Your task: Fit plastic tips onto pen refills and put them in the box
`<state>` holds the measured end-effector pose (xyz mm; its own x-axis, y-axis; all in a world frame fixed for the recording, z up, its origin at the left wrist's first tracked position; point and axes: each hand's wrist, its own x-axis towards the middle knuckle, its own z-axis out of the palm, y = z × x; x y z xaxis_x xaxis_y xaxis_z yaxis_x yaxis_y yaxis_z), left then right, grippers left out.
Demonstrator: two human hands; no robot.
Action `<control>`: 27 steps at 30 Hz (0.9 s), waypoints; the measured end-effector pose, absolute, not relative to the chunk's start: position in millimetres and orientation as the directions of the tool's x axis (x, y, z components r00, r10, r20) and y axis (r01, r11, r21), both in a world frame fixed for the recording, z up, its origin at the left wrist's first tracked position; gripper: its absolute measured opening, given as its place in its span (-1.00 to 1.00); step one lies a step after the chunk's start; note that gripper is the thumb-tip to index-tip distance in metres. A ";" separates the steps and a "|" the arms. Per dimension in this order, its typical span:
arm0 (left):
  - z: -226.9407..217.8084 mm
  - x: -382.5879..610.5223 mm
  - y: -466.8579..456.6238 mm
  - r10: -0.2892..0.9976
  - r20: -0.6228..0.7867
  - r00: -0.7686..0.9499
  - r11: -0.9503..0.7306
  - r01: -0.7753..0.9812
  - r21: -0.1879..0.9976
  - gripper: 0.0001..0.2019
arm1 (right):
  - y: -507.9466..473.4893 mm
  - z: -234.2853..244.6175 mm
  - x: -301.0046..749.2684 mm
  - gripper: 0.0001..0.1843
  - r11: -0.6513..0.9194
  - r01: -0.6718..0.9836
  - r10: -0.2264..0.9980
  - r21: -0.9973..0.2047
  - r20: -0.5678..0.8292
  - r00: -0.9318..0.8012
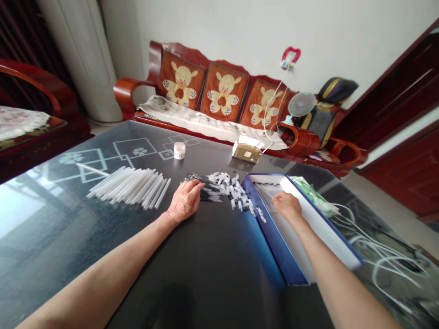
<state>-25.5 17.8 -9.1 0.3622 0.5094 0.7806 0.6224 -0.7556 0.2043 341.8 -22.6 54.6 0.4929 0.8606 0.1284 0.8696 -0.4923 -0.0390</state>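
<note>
While the left hand (186, 198) lies knuckles-up at black pen refills (211, 194), right hand (287, 204) curled inside the blue box (274, 237), far end, beside clear tubes (265, 193) (whether either grips, cannot tell), pen caps (236, 188) between.

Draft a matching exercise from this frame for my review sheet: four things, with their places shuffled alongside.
Things
1. left hand
2. right hand
3. pale tubes
4. gold box

Places
A. at the clear rods in the open blue box
B. toward the far edge of the table, before the sofa
C. at the dark slim rods
D. side by side, at the table's left

Pairs: 1-C; 2-A; 3-D; 4-B
</note>
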 end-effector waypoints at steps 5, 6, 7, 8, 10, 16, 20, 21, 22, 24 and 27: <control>-12.6 -25.2 18.4 0.538 0.753 0.379 -0.758 0.608 0.236 -0.69 | -17.1 51.6 334.2 -0.79 -0.468 0.883 0.884 0.029 0.020 0.468; -12.8 -25.1 18.3 0.545 0.746 0.381 -0.755 0.610 0.240 -0.69 | -17.3 52.3 335.0 -0.78 -0.460 0.887 0.888 0.032 0.012 0.460; -12.9 -25.1 18.1 0.555 0.736 0.387 -0.751 0.614 0.244 -0.69 | -17.9 53.9 335.9 -0.77 -0.451 0.892 0.893 0.032 0.014 0.451; -12.8 -25.0 17.9 0.565 0.726 0.392 -0.747 0.617 0.248 -0.70 | -18.6 56.4 336.5 -0.76 -0.443 0.896 0.897 0.028 0.024 0.442; -12.3 -24.7 17.6 0.580 0.709 0.401 -0.738 0.627 0.249 -0.71 | -20.5 64.1 333.7 -0.74 -0.423 0.906 0.903 -0.006 0.079 0.422; -10.7 -24.2 16.3 0.622 0.654 0.431 -0.706 0.669 0.231 -0.72 | -34.9 77.4 263.3 -0.78 -0.030 0.967 0.846 -0.254 0.509 0.160; -9.8 -25.6 16.3 0.660 0.642 0.390 -0.641 0.739 0.210 -0.72 | -48.9 43.0 195.8 -0.79 0.307 0.892 0.787 -0.331 0.615 -0.042; -9.7 -26.1 16.7 0.675 0.638 0.370 -0.614 0.762 0.207 -0.72 | -51.1 30.9 184.5 -0.80 0.336 0.873 0.790 -0.353 0.610 -0.057; -9.6 -26.7 17.0 0.692 0.630 0.353 -0.588 0.782 0.206 -0.72 | -52.7 19.1 176.3 -0.81 0.346 0.861 0.794 -0.373 0.605 -0.057; -9.7 -27.7 17.4 0.721 0.608 0.333 -0.547 0.811 0.204 -0.72 | -53.6 -0.4 168.5 -0.82 0.351 0.846 0.797 -0.401 0.603 -0.045; -9.3 -28.4 16.7 0.748 0.569 0.341 -0.527 0.827 0.198 -0.71 | -51.7 -14.0 169.6 -0.83 0.345 0.839 0.799 -0.421 0.601 -0.027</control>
